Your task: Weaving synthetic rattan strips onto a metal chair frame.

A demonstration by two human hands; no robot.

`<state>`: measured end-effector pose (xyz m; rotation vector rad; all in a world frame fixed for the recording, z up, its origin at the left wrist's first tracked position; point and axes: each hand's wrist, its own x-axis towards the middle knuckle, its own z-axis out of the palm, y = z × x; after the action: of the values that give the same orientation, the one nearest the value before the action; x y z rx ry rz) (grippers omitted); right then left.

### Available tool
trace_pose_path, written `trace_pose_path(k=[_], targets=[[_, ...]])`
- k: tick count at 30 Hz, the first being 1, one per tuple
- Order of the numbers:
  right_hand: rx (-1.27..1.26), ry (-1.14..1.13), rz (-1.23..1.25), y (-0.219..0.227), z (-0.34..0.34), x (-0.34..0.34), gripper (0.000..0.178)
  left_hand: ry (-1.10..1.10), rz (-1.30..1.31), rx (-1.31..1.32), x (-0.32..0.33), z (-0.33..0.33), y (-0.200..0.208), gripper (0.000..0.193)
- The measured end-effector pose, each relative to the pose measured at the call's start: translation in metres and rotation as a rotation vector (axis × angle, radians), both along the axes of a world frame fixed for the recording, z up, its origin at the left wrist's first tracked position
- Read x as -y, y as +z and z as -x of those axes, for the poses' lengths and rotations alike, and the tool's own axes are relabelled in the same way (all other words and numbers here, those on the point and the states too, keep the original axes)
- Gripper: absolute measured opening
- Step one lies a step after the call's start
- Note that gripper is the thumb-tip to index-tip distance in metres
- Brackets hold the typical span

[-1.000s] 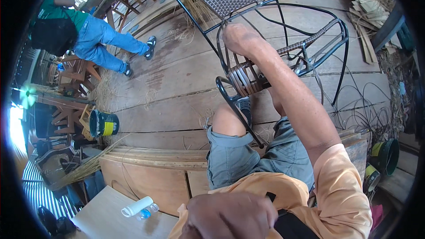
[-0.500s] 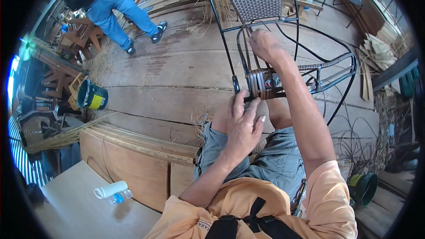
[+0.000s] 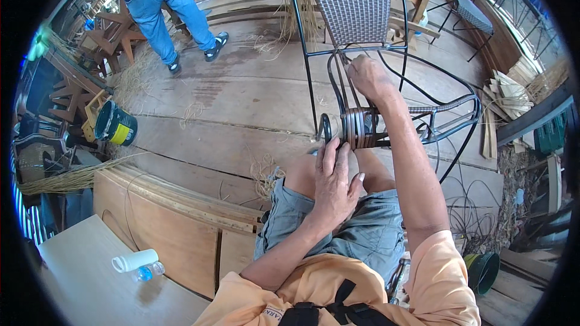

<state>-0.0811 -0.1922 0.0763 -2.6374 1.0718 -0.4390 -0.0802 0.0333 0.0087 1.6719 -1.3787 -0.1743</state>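
A black metal chair frame (image 3: 306, 72) with a woven grey-brown backrest (image 3: 347, 3) lies in front of my knees. Flat brown weaving strips (image 3: 357, 130) wrap side by side around its near bars, and lengths of strip run from there toward the backrest. My right hand (image 3: 370, 77) is closed at the far end of these lengths, apparently gripping a strip; its fingertips are partly hidden. My left hand (image 3: 335, 188) rests with outstretched fingers against the near end of the wrapping, beside a curved black bar end (image 3: 325, 127).
Loose strands (image 3: 474, 205) curl on the plank floor at right. A low wooden cabinet (image 3: 154, 217) and a pale tabletop (image 3: 90, 265) with a white tumbler (image 3: 134, 260) and plastic bottle (image 3: 149, 271) are at left. Beyond a dark bucket (image 3: 116, 124) stands another person (image 3: 172, 9).
The view has shifted slightly. My right hand stays closed near the backrest, and my left fingers lie straighter and closer together against the wrapping.
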Motion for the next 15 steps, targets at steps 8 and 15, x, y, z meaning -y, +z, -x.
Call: trace_pose_path(k=[8,15], targets=[[0.115,0.003,-0.007,-0.007,-0.003,0.004,0.033,-0.003,0.073,-0.097,0.002,-0.005,-0.003,0.052],[0.032,-0.025,0.002,-0.007,-0.006,0.005,0.030,-0.055,0.170,-0.214,-0.002,-0.015,-0.012,0.028]])
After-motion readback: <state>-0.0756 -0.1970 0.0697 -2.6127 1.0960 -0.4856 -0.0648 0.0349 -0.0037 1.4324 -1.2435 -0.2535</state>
